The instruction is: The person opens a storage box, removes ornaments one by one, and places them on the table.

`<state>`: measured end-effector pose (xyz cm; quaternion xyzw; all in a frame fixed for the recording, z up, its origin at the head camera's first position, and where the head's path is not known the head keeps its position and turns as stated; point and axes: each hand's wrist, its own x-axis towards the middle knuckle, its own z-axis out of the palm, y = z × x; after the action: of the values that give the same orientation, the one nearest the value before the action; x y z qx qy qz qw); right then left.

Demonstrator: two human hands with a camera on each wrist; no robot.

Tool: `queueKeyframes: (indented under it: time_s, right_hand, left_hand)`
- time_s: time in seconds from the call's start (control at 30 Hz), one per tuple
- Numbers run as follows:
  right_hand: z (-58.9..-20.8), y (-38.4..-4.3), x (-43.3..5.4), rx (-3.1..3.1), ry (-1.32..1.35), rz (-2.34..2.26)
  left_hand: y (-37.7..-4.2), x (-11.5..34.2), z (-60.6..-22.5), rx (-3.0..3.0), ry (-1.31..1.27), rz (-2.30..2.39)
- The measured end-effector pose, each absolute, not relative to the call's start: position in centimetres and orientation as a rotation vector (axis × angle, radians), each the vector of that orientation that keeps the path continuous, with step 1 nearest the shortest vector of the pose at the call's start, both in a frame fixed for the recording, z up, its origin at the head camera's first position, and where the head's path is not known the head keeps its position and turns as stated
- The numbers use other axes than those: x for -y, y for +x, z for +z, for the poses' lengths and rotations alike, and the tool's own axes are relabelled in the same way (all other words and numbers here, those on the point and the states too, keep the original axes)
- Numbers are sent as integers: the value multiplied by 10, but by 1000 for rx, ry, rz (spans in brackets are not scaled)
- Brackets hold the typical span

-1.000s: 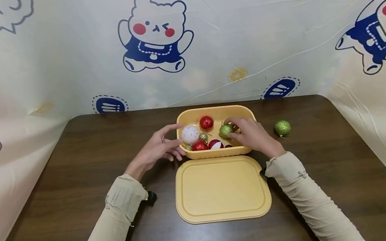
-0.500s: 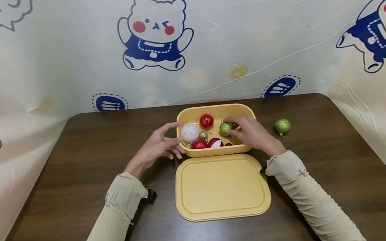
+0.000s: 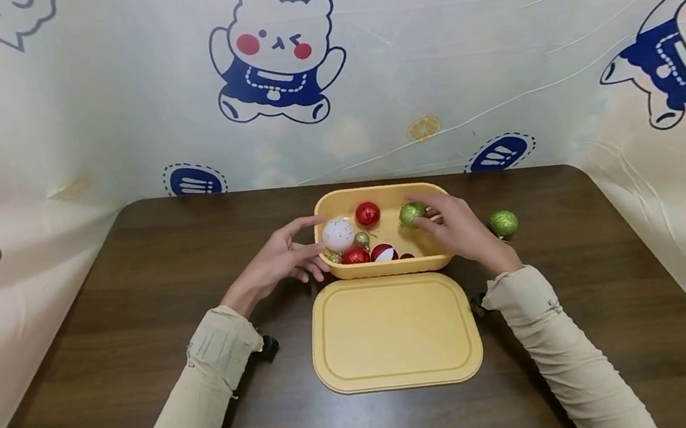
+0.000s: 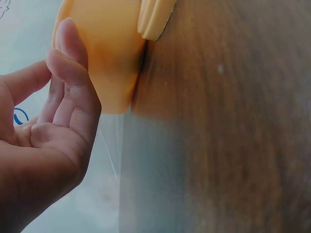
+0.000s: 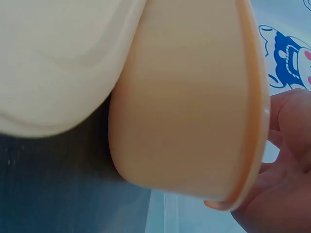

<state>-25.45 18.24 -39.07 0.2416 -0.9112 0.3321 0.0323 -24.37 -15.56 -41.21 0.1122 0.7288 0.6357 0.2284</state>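
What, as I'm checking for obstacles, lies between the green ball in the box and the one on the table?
The right hand and the right end of the box, in the head view.

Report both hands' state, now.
Left hand: open, at the left end of the yellow box.
Right hand: holding a green ball in its fingertips.

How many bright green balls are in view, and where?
2: one green ball is pinched by the right hand in or just above the yellow box; the other green ball rests on the table right of the box. The hand may hide more.
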Motion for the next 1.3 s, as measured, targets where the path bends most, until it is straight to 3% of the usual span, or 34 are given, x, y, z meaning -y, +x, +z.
queueKeyframes:
  time_s: [0.93, 1.3]
  right_hand:
    - [-354, -221, -218, 2656, 622, 1022]
    - [-349, -212, -238, 2722, 423, 991]
  left_hand:
    - [-241, 158, -411, -2007, 313, 1758]
    - [-242, 160, -411, -2024, 308, 1735]
